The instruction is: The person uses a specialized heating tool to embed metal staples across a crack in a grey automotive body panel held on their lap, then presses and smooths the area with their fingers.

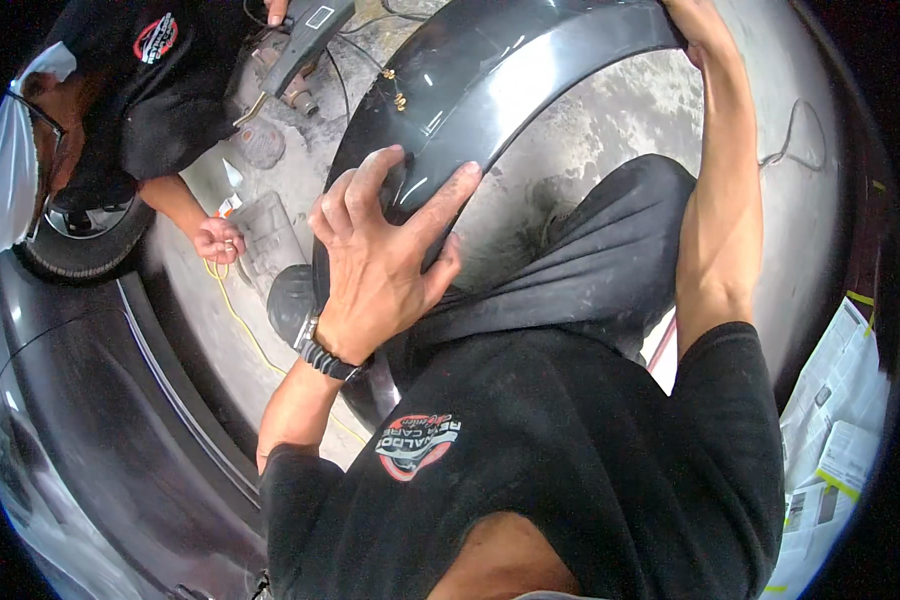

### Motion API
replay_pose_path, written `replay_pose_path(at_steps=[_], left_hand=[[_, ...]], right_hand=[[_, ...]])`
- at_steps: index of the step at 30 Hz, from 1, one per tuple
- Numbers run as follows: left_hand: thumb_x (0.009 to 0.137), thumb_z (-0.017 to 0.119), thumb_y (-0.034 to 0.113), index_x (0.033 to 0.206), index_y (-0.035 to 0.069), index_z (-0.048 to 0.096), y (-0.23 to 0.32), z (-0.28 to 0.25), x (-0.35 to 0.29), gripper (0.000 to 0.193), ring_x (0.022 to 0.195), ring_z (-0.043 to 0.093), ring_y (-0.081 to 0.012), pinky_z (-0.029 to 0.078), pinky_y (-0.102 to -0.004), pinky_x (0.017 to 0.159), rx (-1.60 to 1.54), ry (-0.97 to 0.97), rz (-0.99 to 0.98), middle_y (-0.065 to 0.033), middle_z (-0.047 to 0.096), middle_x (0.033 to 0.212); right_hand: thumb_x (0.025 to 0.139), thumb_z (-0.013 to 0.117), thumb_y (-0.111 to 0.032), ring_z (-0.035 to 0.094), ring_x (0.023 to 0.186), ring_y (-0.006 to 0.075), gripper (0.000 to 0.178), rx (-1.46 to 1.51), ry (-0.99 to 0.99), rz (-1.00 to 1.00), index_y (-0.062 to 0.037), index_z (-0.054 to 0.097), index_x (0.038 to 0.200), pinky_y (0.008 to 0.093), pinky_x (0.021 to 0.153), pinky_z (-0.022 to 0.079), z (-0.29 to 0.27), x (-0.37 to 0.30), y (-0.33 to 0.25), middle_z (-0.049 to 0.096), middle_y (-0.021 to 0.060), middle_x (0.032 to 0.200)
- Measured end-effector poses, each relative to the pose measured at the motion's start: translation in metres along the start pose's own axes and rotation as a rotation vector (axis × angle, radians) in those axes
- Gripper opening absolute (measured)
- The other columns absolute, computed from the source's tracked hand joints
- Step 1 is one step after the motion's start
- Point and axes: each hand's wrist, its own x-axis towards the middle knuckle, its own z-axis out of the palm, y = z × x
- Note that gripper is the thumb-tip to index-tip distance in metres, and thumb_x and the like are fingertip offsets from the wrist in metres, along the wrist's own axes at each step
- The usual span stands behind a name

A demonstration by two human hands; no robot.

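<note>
Left hand point(380, 260), fingers loosely spread and holding nothing, lies at the glossy face of a curved black car fender point(510, 85), which spans to the right hand point(698, 28), closed on its far end, fingertips hidden. Firm support there and light, flat fingers would probably spare the finish. Below the hands: scuffed concrete floor point(630, 110). Left of them: yellow cord point(234, 312), co-worker's half-curled hand point(219, 240), dark car point(120, 430).

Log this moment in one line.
left hand: on curved black car panel | right hand: at its far end | co-worker: at left
</note>
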Motion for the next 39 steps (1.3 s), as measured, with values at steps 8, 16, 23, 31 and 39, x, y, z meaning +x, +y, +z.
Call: replay_pose_path(at_steps=[8,16,23,31,39], left_hand=[[0.075,0.077,0.022,0.137,0.035,0.062,-0.0027,0.0023,-0.0016,0.065,0.118,0.041,-0.0328,0.032,-0.047,0.1,-0.005,0.006,0.016,-0.014,0.043,0.133],[0.075,0.076,0.021,0.136,0.031,0.063,0.0,0.002,0.0022,0.064,0.114,0.042,-0.0317,0.034,-0.0453,0.099,-0.026,0.008,0.021,-0.0146,0.045,0.13],[0.074,0.077,0.019,0.133,0.027,0.065,-0.0023,0.0042,0.0032,0.06,0.113,0.043,-0.0319,0.035,-0.0436,0.099,-0.056,0.02,0.032,-0.0153,0.046,0.124],[0.073,0.079,0.018,0.132,0.021,0.066,-0.0059,0.0066,-0.0005,0.06,0.114,0.043,-0.032,0.036,-0.0437,0.1,-0.112,0.047,0.049,-0.0163,0.046,0.123],[0.076,0.076,0.02,0.136,0.023,0.064,-0.0037,0.0033,0.0028,0.062,0.113,0.044,-0.0319,0.035,-0.0435,0.1,-0.052,-0.013,0.041,-0.0172,0.047,0.121]], right_hand=[[0.083,0.078,-0.037,0.061,0.062,0.0159,0.041,0.08,0.052,-0.028,0.0043,0.076,0.088,0.0317,0.056,0.046,0.0067,-0.0022,-0.0057,0.07,0.0086,0.076],[0.085,0.077,-0.035,0.061,0.064,0.0158,0.04,0.088,-0.009,-0.036,0.0048,0.076,0.09,0.0311,0.058,0.046,0.0048,-0.0018,-0.0015,0.071,0.0079,0.078],[0.084,0.077,-0.037,0.06,0.063,0.0149,0.042,0.014,0.022,-0.014,0.0037,0.076,0.09,0.0303,0.058,0.045,0.0059,-0.0051,-0.0055,0.069,0.0065,0.075],[0.083,0.079,-0.038,0.055,0.057,0.0131,0.041,0.037,0.037,-0.055,0.0021,0.077,0.085,0.0308,0.053,0.04,0.0077,-0.0051,-0.0051,0.067,0.005,0.07],[0.082,0.08,-0.036,0.055,0.057,0.0132,0.038,0.028,0.032,-0.024,0.0018,0.076,0.084,0.0304,0.052,0.04,0.0068,-0.0037,-0.0033,0.067,0.0047,0.069]])
